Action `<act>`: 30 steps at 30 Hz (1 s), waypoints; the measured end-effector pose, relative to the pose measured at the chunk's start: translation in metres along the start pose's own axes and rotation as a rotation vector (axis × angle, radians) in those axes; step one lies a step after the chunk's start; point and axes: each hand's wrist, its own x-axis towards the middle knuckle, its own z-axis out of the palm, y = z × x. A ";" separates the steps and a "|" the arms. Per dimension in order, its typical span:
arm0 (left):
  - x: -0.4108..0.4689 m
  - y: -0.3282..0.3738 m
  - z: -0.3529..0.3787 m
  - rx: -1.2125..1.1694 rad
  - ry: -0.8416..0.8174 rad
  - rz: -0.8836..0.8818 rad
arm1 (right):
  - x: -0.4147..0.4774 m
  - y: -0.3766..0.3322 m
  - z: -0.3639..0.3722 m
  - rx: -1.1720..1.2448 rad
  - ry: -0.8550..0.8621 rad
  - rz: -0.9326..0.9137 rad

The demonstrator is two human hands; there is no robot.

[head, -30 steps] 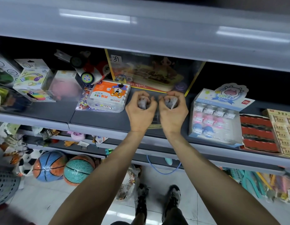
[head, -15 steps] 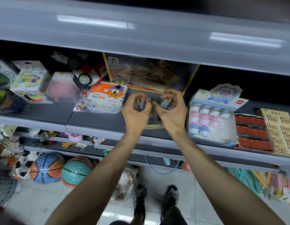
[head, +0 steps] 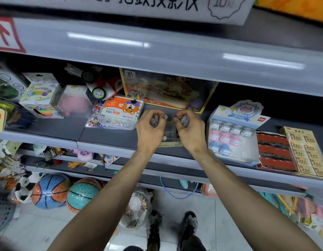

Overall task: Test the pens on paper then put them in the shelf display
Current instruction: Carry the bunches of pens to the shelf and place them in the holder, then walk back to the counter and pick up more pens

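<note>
I'm looking at grey metal shop shelving. The front edge of the upper shelf (head: 157, 51) carries streaks of reflected ceiling light (head: 106, 39), and a handwritten paper sign (head: 139, 6) hangs above it. The middle shelf (head: 57, 129) has a dark deck, with a lower shelf (head: 229, 182) beneath. Below is a pale, glossy tiled floor (head: 48, 232), and a grey lattice basket (head: 1, 214) stands at the left edge.

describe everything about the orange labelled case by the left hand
The marker case is clear plastic with an orange and white label bearing a cartoon tiger, print upside down from here. It lies flat on the dark shelf, just left of the left hand; whether they touch is unclear.
</note>
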 end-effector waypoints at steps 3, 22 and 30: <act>0.002 0.004 -0.010 0.052 -0.049 0.022 | -0.001 -0.005 -0.012 -0.114 -0.061 -0.043; -0.009 0.061 -0.086 0.449 -0.452 -0.147 | -0.025 -0.070 -0.074 -0.572 -0.333 -0.455; -0.058 0.112 -0.110 0.728 -0.493 -0.274 | -0.050 -0.087 -0.097 -0.612 -0.546 -0.521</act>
